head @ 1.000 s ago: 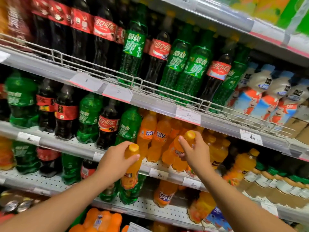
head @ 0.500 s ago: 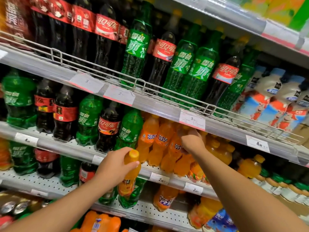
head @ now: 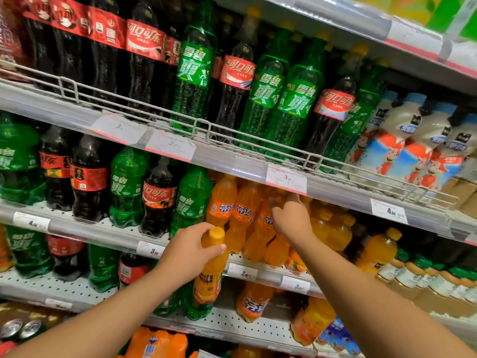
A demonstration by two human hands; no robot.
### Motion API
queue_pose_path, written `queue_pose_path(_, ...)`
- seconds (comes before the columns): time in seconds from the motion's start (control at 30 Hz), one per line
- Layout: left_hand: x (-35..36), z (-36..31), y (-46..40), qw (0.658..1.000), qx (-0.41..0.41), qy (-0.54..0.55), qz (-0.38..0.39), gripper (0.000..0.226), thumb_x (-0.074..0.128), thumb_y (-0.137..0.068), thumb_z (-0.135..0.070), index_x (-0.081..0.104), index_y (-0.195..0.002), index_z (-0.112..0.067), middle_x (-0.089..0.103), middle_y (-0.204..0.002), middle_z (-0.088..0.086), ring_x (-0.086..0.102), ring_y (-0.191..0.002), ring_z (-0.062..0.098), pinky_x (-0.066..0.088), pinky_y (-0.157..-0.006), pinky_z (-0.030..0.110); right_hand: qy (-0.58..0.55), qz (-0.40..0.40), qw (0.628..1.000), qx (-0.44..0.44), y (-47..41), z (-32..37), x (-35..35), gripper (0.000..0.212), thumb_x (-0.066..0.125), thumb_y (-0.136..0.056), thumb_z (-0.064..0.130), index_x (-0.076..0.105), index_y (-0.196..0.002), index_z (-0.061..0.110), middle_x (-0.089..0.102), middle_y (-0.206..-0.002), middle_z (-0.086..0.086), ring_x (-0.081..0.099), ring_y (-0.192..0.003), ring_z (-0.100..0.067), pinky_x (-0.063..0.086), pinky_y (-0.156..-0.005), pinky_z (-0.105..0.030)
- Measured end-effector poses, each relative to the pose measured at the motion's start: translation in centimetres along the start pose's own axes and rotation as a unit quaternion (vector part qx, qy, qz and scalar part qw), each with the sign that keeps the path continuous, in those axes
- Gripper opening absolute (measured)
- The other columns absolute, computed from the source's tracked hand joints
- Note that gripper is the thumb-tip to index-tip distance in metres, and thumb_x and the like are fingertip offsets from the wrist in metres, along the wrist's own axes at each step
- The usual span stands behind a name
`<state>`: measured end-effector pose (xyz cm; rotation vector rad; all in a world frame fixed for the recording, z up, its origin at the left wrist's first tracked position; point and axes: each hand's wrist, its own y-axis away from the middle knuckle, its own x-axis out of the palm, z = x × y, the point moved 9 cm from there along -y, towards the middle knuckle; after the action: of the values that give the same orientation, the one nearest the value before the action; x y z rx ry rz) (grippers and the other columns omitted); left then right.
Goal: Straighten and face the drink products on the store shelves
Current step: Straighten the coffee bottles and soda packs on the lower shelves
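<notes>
1. The left hand (head: 184,250) grips an orange drink bottle (head: 210,273) just below its yellow cap; the fingers are curled round the neck and the thumb lies across the front.
2. That bottle is held upright, in front of the middle shelf's edge (head: 103,233) and clear of the rows behind it. Its lower half hangs before the green bottles on the shelf below.
3. The right hand (head: 293,219) reaches into the cluster of orange soda bottles (head: 241,215) on the middle shelf, just under the price strip of the shelf above.
4. The right fingers go in among the bottle tops and are hidden there, so it cannot be told whether they hold a bottle or only touch one.
5. Several of the orange soda bottles lean against each other, their blue labels facing outward.
6. Left of them on the same shelf stand dark cola bottles (head: 160,196) and green soda bottles (head: 127,187), mixed in one row.
7. The upper shelf, behind a wire rail (head: 196,125), carries taller cola and green bottles, also mixed, with white milk drink bottles (head: 402,140) at the right end.
8. White price tags (head: 286,179) sit along the shelf fronts.
9. Further orange bottles (head: 378,250) stand to the right of the right forearm.
</notes>
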<state>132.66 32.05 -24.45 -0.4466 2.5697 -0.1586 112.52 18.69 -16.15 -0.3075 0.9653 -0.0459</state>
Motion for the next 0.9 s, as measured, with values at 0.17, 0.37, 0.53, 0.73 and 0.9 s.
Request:
queue_pose_path(0.17,2.0,-1.8,-0.1,0.999,0.013,-0.031,0.021,0.023,0.075,-0.077,-0.046,0.066,-0.095,-0.036,0.069,-0.088,-0.016,0.064,-0.082,0.005,0.057,-0.075,0.039,0.009,0.071,0.980,-0.184,9.1,-0.1,2.2,0.062,0.055,-0.091,0.045,0.030,-0.146,0.030,0.021,-0.153,0.020,0.022,-0.135,0.003,0.026,-0.109,-0.024)
queue_pose_path(0.37,7.6,-7.4,0.4,0.993,0.052,-0.097,0.033,0.021,0.073,-0.076,-0.052,0.069,-0.086,-0.034,0.067,-0.079,-0.017,0.061,-0.075,0.003,0.053,-0.065,0.031,-0.129,0.210,0.963,-0.107,14.1,-5.0,3.7,0.075,0.067,-0.069,0.070,0.022,-0.128,0.067,0.052,-0.122,0.033,0.058,-0.093,0.005,0.040,-0.067,-0.008)
queue_pose_path(0.53,13.0,-13.5,1.2,0.989,0.078,-0.125,0.020,0.024,0.073,-0.073,-0.055,0.067,-0.072,-0.032,0.064,-0.068,-0.015,0.059,-0.067,0.002,0.049,-0.057,0.029,-0.121,0.102,0.982,-0.104,12.8,-10.0,-1.7,0.074,0.069,-0.064,0.065,0.029,-0.126,0.060,0.053,-0.113,0.031,0.058,-0.095,0.000,0.052,-0.074,-0.024)
queue_pose_path(0.73,18.8,-22.0,1.6,0.967,0.181,-0.165,0.072,0.040,0.060,-0.081,-0.062,0.067,-0.108,-0.035,0.069,-0.101,-0.017,0.061,-0.096,0.007,0.054,-0.081,0.033,-0.154,0.023,0.978,-0.137,10.0,-16.4,-9.5,0.051,0.071,-0.066,0.055,0.042,-0.108,0.064,0.058,-0.098,0.036,0.059,-0.082,0.009,0.042,-0.060,-0.007)
queue_pose_path(0.9,17.2,-28.5,-0.1,0.834,0.359,-0.407,-0.098,0.059,0.054,-0.090,-0.034,0.042,-0.143,-0.011,0.037,-0.152,0.015,0.032,-0.140,0.034,0.036,-0.110,0.047,-0.141,0.018,0.981,-0.135,5.4,-21.7,-14.2,0.063,0.065,-0.065,0.074,0.041,-0.119,0.052,0.060,-0.107,0.027,0.060,-0.096,0.004,0.051,-0.075,-0.018)
